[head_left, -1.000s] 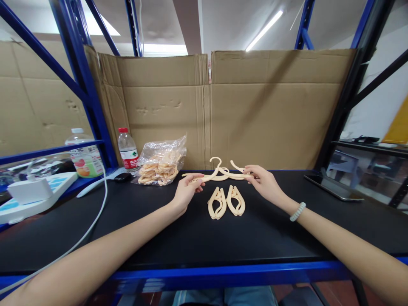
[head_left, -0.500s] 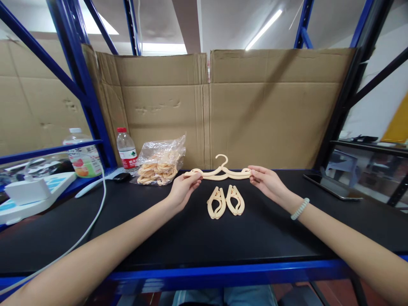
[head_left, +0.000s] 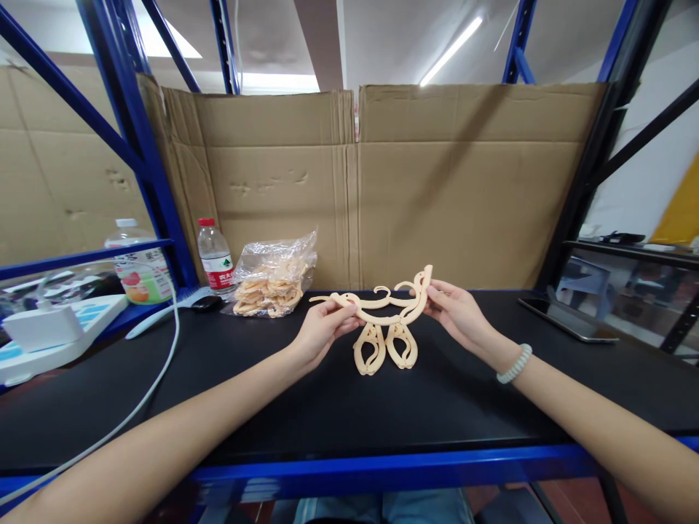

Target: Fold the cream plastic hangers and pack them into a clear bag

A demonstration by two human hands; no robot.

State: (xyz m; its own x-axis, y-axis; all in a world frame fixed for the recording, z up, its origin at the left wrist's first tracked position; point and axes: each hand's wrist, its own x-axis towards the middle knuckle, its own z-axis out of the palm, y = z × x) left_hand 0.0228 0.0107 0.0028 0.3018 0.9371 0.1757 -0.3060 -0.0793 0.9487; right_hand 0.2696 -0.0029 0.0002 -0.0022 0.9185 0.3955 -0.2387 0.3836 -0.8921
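Observation:
A cream plastic hanger (head_left: 382, 319) is held up between both hands above the black tabletop, its right arm bent upward and its hook pointing away to the back. My left hand (head_left: 322, 327) pinches the hanger's left part between thumb and fingers. On the other side, my right hand (head_left: 456, 313), with a pale beaded bracelet at the wrist, grips the raised right arm. Just below the hanger, two folded cream hangers lie side by side on the table, one at left (head_left: 369, 351) and one at right (head_left: 401, 347); their upper ends are partly covered.
A clear plastic bag of cream hangers (head_left: 273, 280) lies back left, beside a red-capped bottle (head_left: 215, 258). A white cable (head_left: 164, 364) crosses the left side. At right rests a dark tablet-like device (head_left: 568, 320). Cardboard (head_left: 464, 189) stands behind.
The held hanger's right arm has swung upward, and its body has tilted, with the hook now lower and pointing back. Both hands have kept hold; the left has shifted slightly right.

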